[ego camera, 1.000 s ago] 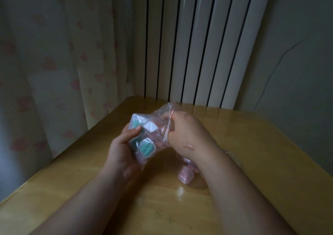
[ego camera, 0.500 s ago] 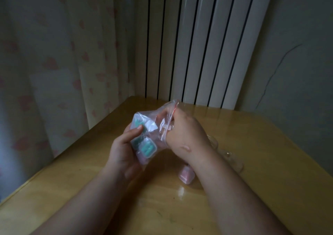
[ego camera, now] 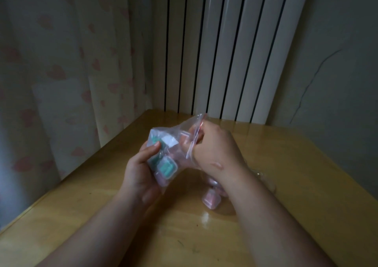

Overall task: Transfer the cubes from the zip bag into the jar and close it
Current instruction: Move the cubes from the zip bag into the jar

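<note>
A clear zip bag (ego camera: 173,144) holds several cubes; a teal cube (ego camera: 166,167) shows through its lower side. My left hand (ego camera: 141,170) grips the bag's bottom from the left, thumb pressed on its front. The fingers of my right hand (ego camera: 214,146) reach inside the bag's open mouth, and what they touch is hidden. Below my right wrist stands a clear jar (ego camera: 216,197) on the table with a pink cube (ego camera: 210,200) inside it. My right forearm covers most of the jar.
The wooden table (ego camera: 306,184) sits in a corner. A curtain (ego camera: 51,82) hangs along its left edge and a white radiator (ego camera: 225,51) stands behind it. A clear glassy piece (ego camera: 263,176), maybe the jar's lid, lies right of my right arm.
Both hands lifted the bag slightly. My right hand pushed deeper into the bag's mouth. The clear piece on the right came into view.
</note>
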### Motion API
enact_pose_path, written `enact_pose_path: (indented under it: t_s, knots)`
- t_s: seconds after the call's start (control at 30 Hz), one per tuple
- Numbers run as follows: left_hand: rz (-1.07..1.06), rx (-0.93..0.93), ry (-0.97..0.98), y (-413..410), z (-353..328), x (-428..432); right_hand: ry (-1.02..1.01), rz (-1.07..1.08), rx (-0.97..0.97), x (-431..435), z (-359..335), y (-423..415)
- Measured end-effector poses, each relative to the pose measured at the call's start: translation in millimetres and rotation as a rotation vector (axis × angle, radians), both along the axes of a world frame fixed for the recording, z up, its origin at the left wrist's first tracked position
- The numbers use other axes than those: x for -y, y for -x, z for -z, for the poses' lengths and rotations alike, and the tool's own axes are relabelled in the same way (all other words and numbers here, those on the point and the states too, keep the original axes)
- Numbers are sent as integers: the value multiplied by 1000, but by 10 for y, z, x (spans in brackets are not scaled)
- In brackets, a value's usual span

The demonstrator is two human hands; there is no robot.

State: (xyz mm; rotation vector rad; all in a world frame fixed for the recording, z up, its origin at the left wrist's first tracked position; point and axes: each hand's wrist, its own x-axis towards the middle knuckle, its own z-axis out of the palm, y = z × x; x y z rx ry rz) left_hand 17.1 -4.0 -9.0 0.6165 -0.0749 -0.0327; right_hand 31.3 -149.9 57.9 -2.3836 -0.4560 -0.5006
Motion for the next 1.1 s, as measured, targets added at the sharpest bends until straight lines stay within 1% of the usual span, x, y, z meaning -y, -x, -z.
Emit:
enact_pose_path:
  t_s: [0.13,0.2,0.4,0.53,0.6,0.63,0.7,0.8,0.87,0.97,1.1]
  knots:
    - [-82,-43,71,-26,-4,-21,-64,53,12,147,-146,1]
    - [-126,-58,89,-31,-2,-30,-63,101,-14,256,-225,-3]
    - [-159,-79,83,-5,-33,-4,81,244,-133,495,-360,-21]
    - [-157,-80,68,2,-30,3,145,285,-269,574,-434,-11]
    - [-152,-86,60,1,-28,0,158,303,-270,589,-433,-11]
    - [-149,-90,57,2,-28,1,163,301,-235,592,-422,-23]
    - [-139,-89,52,6,-29,1,145,260,-133,575,-398,-43]
    - [-122,-79,55,4,-28,2,66,80,-67,457,-384,-14]
    - [-111,-71,56,0,-26,-1,78,-27,-77,349,-332,8]
    - [-68,-53,26,5,-20,-4,135,-130,-122,187,-218,42]
    - [-38,-47,4,8,-31,-4,231,-154,-141,76,-130,52]
